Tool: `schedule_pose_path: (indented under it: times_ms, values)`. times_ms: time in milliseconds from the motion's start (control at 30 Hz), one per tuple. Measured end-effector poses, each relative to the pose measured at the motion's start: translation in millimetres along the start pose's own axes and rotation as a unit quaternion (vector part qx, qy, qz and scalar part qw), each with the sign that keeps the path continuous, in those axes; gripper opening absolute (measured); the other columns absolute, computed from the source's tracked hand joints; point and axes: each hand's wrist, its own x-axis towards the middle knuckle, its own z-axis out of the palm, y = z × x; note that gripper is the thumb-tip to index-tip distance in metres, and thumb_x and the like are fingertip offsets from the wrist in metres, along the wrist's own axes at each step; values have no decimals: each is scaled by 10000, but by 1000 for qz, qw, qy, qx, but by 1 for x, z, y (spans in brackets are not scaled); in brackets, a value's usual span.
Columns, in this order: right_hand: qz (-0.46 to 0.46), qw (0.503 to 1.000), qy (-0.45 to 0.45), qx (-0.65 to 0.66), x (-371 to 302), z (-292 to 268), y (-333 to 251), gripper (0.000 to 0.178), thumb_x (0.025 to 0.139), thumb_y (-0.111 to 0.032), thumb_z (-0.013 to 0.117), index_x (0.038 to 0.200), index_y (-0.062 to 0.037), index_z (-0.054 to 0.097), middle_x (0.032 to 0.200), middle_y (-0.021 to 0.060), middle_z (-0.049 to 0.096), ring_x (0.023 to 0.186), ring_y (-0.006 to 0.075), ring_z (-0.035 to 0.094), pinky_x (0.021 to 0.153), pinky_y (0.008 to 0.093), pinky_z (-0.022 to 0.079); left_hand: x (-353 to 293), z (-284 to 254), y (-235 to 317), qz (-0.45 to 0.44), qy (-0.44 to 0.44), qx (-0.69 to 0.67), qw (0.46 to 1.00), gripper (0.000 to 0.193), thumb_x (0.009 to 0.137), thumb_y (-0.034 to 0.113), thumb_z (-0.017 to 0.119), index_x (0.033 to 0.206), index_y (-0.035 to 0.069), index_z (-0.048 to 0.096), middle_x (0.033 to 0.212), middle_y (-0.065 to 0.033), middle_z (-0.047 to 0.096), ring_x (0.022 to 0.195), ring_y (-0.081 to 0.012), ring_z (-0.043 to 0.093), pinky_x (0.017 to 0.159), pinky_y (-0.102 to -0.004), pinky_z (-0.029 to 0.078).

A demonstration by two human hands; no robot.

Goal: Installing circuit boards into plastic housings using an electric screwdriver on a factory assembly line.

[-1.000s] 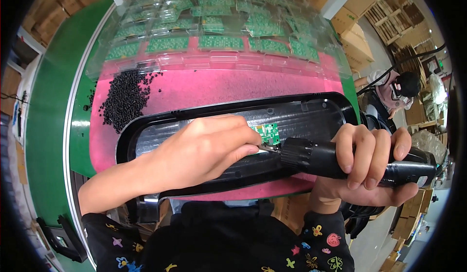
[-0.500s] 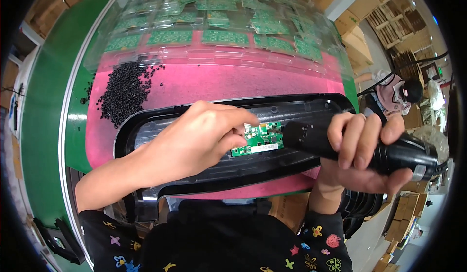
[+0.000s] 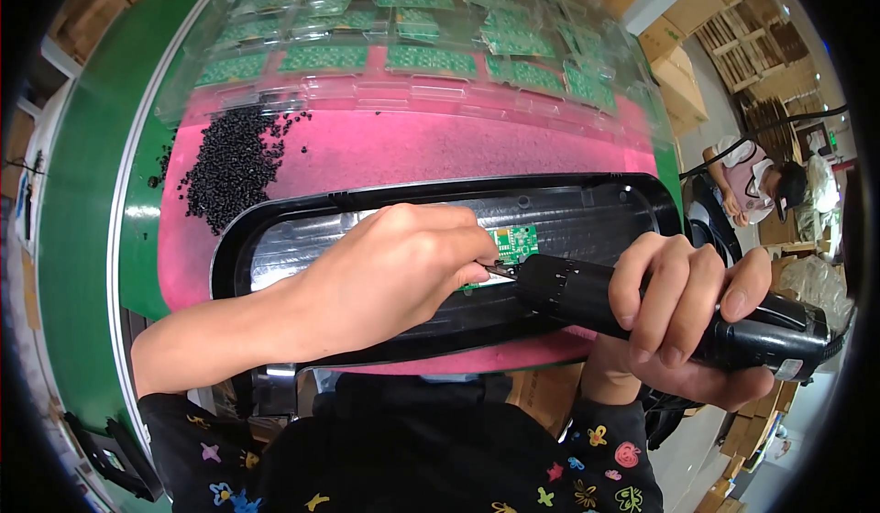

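**Observer:** In my head view, where is the circuit board [image 3: 522,238]?

**Operator:** Inside the black plastic housing [image 3: 458,186], toward the middle of its trough. The left hand [image 3: 394,265] covers part of it, so I see chiefly its green right-hand end.

**Observer:** And the state of that hand?

**Operator:** Thumb and forefinger are pressed together at the tip of the driver bit [image 3: 503,275], over the board. I cannot tell whether they pinch the bit or a small screw; the fingers hide it.

**Observer:** The right hand [image 3: 676,304]?

**Operator:** Curled around the black electric screwdriver [image 3: 573,291], gripping its barrel. I see the tool slanting, nose to the left, with a cable at its rear.

**Observer:** The surroundings?

**Operator:** The housing lies on a pink mat [image 3: 403,151]. Beyond its upper left corner I note a heap of small black screws [image 3: 231,165], some scattered at its edges. Across the far side of the mat stand clear plastic trays [image 3: 417,91] bearing green boards [image 3: 431,60]. At far right, well apart from the mat, sits a co-worker [image 3: 750,183].
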Motion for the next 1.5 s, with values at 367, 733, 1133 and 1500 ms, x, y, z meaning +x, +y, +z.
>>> schedule_pose_path:
  times_ms: [367,733,1133,1500]
  values:
    - [55,995,8,-79,8,-30,-11,557,850,-558,625,1048,-71,438,638,7,512,489,116,475,530,277,383,-2,-15,0,35,50,117,991,417,627,-174,609,1019,-43,666,889,-165,660,808,-325,666,687,-366,550]
    - [88,984,73,-135,9,-30,7,547,877,-610,511,987,-79,441,577,-10,436,415,102,360,473,271,307,-9,-12,0,-72,-70,163,982,500,625,-162,558,1105,-32,611,914,-180,582,805,-394,612,687,-452,506]
    - [104,982,79,-135,9,-27,15,549,872,-606,534,976,-75,443,571,-4,434,422,102,373,481,274,321,-9,-4,5,-156,-71,148,974,185,838,35,659,958,-34,537,898,-184,515,731,-405,591,641,-451,488]
    - [143,978,62,-137,17,-28,19,513,868,-561,563,989,-72,463,571,-9,434,422,101,362,485,274,315,-12,-3,0,-69,-87,198,974,460,677,161,822,977,-51,547,905,-169,531,845,-368,604,688,-429,529]
